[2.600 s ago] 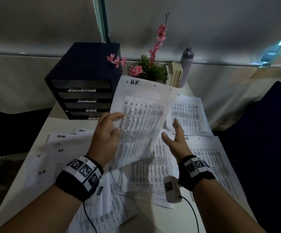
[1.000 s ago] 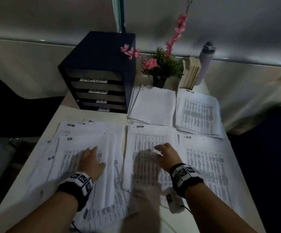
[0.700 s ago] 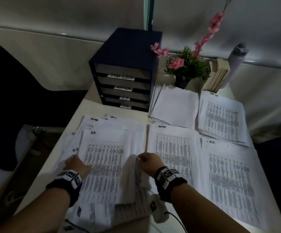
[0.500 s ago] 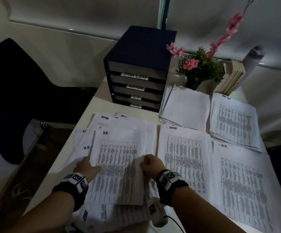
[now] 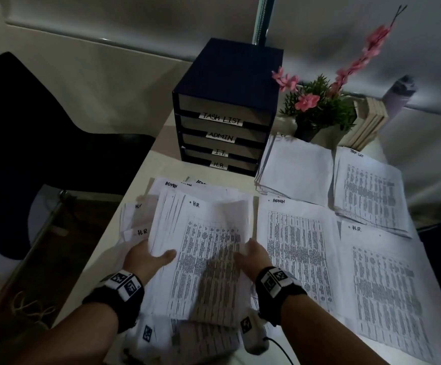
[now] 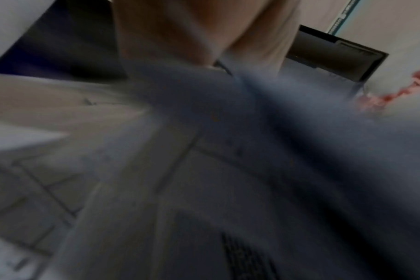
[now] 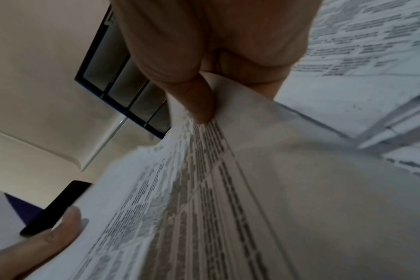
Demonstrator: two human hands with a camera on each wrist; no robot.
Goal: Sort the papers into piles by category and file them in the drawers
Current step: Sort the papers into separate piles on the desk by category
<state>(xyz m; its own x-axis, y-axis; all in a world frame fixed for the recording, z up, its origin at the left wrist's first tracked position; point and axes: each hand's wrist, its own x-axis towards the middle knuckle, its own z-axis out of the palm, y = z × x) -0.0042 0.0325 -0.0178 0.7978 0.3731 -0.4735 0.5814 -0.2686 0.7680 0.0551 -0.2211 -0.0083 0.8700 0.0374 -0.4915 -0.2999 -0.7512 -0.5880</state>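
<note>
Held stack: you have a sheaf of sheets headed H.R. lifted off the loose papers at the near left of the counter, gripped at both long edges, its top edge tilted up and away from you
Long axis: it runs away from you toward the drawer unit, which stands straight beyond the stack at the counter's far left
Left hand: your thumb lies across the top sheet at the left edge with the fingers hidden underneath, so it clasps the stack
Right hand: your thumb and fingers pinch the right edge, seen plainly from the right wrist; the sheets bow upward there
Nearer hand: both sit level with each other, about equally far from the drawers
Look of the stack: thin white sheets with dense printed tables, edges fanned and uneven at the left, likely to slip unless squared
H.R. drawer: the bottom of four, appears shut, below I.T., ADMIN and TASK LIST
Sorted piles: ADMIN pile just beside the held stack to the right, another H.R. pile further right, TASK LIST pile behind that, and face-down sheets beside the drawers
</note>
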